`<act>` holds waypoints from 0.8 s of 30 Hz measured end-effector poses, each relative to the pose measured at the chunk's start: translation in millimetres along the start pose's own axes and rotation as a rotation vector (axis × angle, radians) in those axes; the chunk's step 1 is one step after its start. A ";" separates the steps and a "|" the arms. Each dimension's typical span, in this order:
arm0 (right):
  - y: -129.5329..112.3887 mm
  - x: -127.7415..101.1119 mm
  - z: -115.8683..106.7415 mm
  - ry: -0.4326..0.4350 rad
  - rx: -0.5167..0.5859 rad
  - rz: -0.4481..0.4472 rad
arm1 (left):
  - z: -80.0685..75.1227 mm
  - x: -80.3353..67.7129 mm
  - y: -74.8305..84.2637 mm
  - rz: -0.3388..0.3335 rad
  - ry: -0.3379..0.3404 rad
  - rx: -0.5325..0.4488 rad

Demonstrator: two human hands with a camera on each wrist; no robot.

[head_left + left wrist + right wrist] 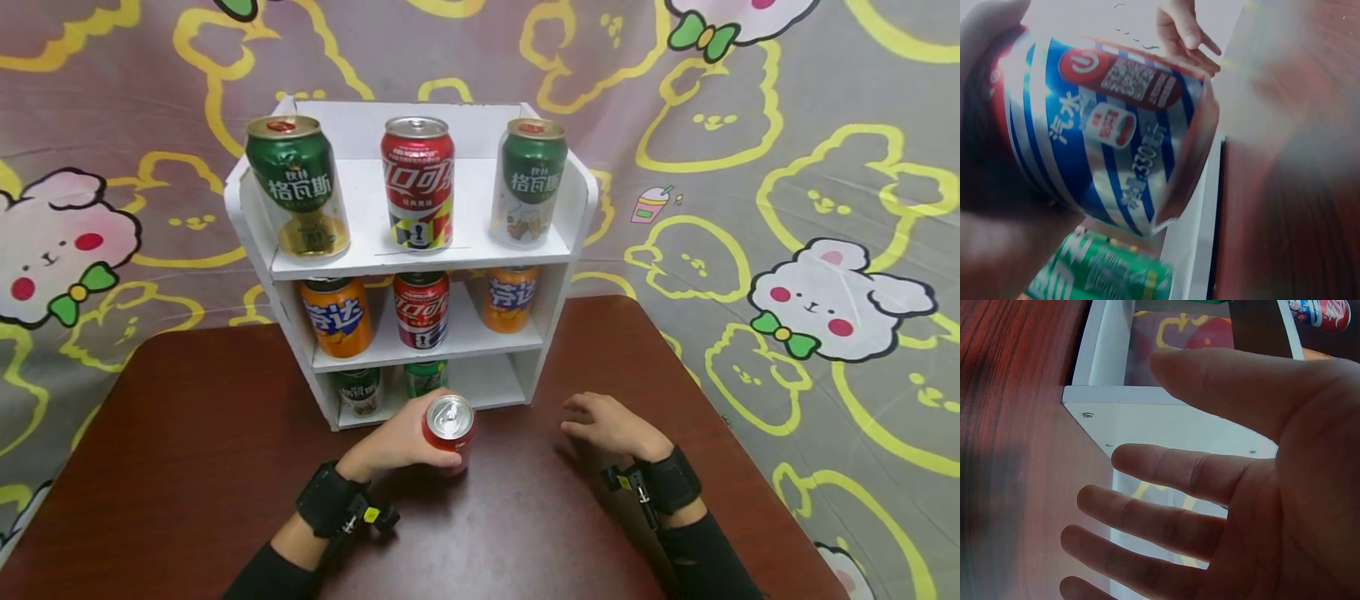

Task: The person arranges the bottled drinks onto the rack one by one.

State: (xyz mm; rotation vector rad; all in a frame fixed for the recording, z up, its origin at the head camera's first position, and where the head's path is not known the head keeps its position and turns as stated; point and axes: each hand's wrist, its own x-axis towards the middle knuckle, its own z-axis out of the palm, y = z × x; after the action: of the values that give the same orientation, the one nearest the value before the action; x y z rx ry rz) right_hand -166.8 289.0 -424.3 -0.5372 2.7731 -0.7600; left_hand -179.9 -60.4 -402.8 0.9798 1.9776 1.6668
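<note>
Left hand (401, 443) wraps the red cola can (448, 433), upright on the brown table (187, 467), just in front of the white shelf's (581, 200) bottom tier (free gap right of two green cans). Right hand (611, 427) rests apart, fingers loosely spread, holding nothing.

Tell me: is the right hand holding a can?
No: the right hand rests with relaxed fingers on the table, holding nothing, while the left hand grips the red can.
</note>
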 end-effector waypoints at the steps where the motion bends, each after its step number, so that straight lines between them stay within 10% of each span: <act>1: 0.1 0.0 -0.1 0.001 0.000 0.001 | 2.5 2.9 -0.6 0.000 0.012 0.007; 10: 1.6 2.1 1.0 -0.002 -0.004 0.003 | 23.7 31.0 -40.2 -0.007 0.127 0.062; 24: 2.3 3.4 1.7 -0.003 0.001 0.024 | 40.4 70.4 -45.7 -0.064 0.342 0.200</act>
State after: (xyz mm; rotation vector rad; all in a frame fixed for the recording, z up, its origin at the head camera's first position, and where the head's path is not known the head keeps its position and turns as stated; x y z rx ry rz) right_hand -170.1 288.6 -427.4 -0.5037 2.7709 -0.7553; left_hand -213.3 15.3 -445.5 0.7216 2.4089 1.7178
